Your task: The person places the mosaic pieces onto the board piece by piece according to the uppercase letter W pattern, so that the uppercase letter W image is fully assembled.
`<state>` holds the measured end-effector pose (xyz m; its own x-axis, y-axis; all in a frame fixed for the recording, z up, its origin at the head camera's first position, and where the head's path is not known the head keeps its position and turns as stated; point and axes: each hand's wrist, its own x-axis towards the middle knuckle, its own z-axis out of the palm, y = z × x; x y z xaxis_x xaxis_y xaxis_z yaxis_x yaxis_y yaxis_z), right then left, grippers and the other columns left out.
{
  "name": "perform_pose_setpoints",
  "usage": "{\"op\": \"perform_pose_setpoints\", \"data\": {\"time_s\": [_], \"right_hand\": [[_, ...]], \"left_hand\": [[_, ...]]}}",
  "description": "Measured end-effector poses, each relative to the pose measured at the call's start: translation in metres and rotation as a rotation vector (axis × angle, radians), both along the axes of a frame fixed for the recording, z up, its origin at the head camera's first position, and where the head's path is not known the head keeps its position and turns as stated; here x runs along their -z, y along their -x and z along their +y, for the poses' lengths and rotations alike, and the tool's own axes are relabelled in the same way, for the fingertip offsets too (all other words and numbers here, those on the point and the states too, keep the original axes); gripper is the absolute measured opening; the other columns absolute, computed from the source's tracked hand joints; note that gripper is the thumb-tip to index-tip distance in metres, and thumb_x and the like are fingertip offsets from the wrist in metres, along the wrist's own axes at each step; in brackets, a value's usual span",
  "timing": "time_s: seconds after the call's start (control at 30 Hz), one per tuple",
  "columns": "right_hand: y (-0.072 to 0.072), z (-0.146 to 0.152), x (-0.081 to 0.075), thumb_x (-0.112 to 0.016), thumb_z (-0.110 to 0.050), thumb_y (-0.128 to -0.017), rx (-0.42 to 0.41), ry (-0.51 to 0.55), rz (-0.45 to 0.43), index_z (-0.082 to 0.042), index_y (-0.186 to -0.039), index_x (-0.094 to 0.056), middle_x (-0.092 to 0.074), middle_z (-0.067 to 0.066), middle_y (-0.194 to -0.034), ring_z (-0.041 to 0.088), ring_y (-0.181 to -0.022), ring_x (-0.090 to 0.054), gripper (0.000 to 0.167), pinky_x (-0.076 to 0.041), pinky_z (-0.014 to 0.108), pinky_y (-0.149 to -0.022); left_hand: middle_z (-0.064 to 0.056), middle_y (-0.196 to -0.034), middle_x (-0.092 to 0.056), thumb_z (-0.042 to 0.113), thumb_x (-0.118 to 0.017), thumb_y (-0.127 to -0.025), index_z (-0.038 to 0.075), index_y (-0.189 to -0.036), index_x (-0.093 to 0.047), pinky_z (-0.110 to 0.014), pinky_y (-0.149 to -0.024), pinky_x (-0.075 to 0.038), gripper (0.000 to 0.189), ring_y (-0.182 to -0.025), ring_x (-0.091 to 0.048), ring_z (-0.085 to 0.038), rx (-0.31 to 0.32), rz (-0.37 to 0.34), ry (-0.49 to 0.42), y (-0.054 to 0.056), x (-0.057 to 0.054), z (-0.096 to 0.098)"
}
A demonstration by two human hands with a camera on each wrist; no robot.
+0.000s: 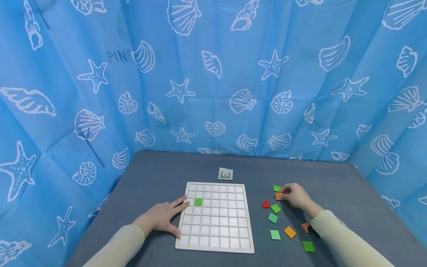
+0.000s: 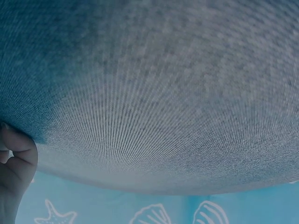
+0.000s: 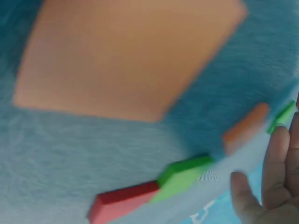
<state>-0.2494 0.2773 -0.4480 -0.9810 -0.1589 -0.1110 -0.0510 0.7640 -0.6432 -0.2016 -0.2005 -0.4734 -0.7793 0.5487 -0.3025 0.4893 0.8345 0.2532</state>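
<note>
My left hand [image 1: 162, 216] rests with fingers spread on the left edge of a white gridded board [image 1: 215, 249]. One green tile [image 1: 198, 202] sits in a cell near the board's upper left. To the right of the board, my right hand [image 1: 296, 195] reaches to an orange tile [image 1: 278, 196], fingertips at its edge. In the right wrist view, thumb and fingers stand apart beside this orange tile [image 3: 245, 128]. A green tile [image 1: 277, 188] lies just beyond it. The left wrist view shows mostly grey cloth and part of the left hand [image 2: 16, 163].
Loose tiles lie right of the board: a red piece [image 1: 265, 204], several green ones, a yellow-orange tile [image 1: 290, 232] and another orange tile [image 1: 305, 227] by the right wrist. A small pattern card [image 1: 225, 174] lies behind the board. A blue shell-print curtain [image 1: 213, 92] surrounds the grey table.
</note>
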Motion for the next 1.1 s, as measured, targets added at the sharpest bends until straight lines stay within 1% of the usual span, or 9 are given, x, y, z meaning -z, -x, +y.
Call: {"op": "perform_pose_setpoints", "data": {"time_s": [0.07,0.17,0.33,0.47,0.6,0.7,0.83,0.93,1.1], "right_hand": [[-0.002,-0.001,-0.005,-0.064,0.003,-0.089,0.030,0.029,-0.017,0.012,-0.106,-0.065,-0.065,0.017,-0.095,0.027,-0.083,-0.060,0.019,-0.051,0.041,-0.070],[-0.004,-0.002,-0.014,-0.061,0.001,-0.092,0.086,0.125,-0.091,0.015,-0.113,-0.062,-0.065,0.021,-0.103,0.030,-0.091,-0.061,0.025,-0.052,0.044,-0.077],[-0.008,-0.005,-0.025,-0.060,-0.006,-0.096,0.173,0.306,-0.215,0.013,-0.112,-0.060,-0.068,0.015,-0.097,0.028,-0.091,-0.064,0.025,-0.052,0.044,-0.081],[-0.014,-0.010,-0.031,-0.058,-0.009,-0.098,0.195,0.476,-0.271,0.014,-0.116,-0.056,-0.070,0.012,-0.097,0.023,-0.091,-0.068,0.029,-0.053,0.040,-0.083],[-0.018,-0.016,-0.034,-0.055,-0.008,-0.100,0.203,0.617,-0.316,0.017,-0.125,-0.049,-0.071,0.009,-0.095,0.019,-0.089,-0.070,0.036,-0.055,0.033,-0.079],[-0.019,-0.020,-0.037,-0.057,-0.007,-0.099,0.218,0.705,-0.342,0.017,-0.128,-0.046,-0.070,0.007,-0.093,0.017,-0.084,-0.071,0.039,-0.055,0.030,-0.075],[-0.021,-0.030,-0.040,-0.058,-0.005,-0.098,0.251,0.789,-0.344,0.016,-0.132,-0.043,-0.070,0.004,-0.089,0.014,-0.078,-0.071,0.043,-0.056,0.029,-0.072],[-0.023,-0.039,-0.042,-0.057,-0.002,-0.097,0.274,0.822,-0.324,0.017,-0.136,-0.038,-0.070,0.003,-0.085,0.013,-0.075,-0.071,0.047,-0.056,0.028,-0.070],[-0.025,-0.052,-0.045,-0.057,0.003,-0.096,0.289,0.878,-0.324,0.018,-0.140,-0.033,-0.068,0.005,-0.084,0.014,-0.074,-0.071,0.052,-0.056,0.028,-0.069]], "left_hand": [[0.003,-0.162,-0.012,0.074,-0.065,-0.070,0.025,-0.156,-0.025,-0.052,-0.095,-0.042,0.107,-0.128,-0.046,-0.039,-0.003,-0.001,0.000,0.000,0.000,0.000],[0.003,-0.163,-0.012,0.073,-0.066,-0.070,0.025,-0.156,-0.025,-0.052,-0.096,-0.042,0.107,-0.128,-0.045,-0.039,-0.006,0.000,0.001,0.000,0.001,0.000],[0.003,-0.163,-0.012,0.073,-0.066,-0.070,0.024,-0.156,-0.025,-0.052,-0.096,-0.042,0.107,-0.128,-0.045,-0.040,-0.007,0.002,-0.004,0.000,0.001,-0.001],[0.003,-0.163,-0.012,0.073,-0.066,-0.070,0.024,-0.156,-0.026,-0.052,-0.096,-0.042,0.107,-0.128,-0.046,-0.039,-0.010,0.003,0.002,0.000,0.000,0.000],[0.004,-0.163,-0.012,0.073,-0.066,-0.070,0.025,-0.156,-0.026,-0.052,-0.095,-0.042,0.106,-0.128,-0.046,-0.039,-0.010,-0.001,0.001,-0.001,0.000,0.000],[0.003,-0.163,-0.012,0.072,-0.067,-0.070,0.024,-0.156,-0.026,-0.052,-0.095,-0.042,0.107,-0.127,-0.046,-0.039,-0.008,0.002,-0.004,0.000,0.001,0.001],[0.005,-0.163,-0.011,0.073,-0.067,-0.069,0.026,-0.156,-0.025,-0.052,-0.096,-0.041,0.107,-0.129,-0.045,-0.039,-0.014,-0.003,0.002,0.001,0.003,0.000],[0.007,-0.163,-0.010,0.074,-0.066,-0.068,0.028,-0.156,-0.025,-0.054,-0.097,-0.040,0.108,-0.130,-0.043,-0.040,-0.017,-0.012,0.000,0.002,0.005,-0.001],[0.006,-0.163,-0.009,0.074,-0.065,-0.068,0.028,-0.156,-0.024,-0.055,-0.098,-0.039,0.108,-0.131,-0.042,-0.041,-0.015,-0.016,-0.009,0.003,0.007,-0.002]]}}
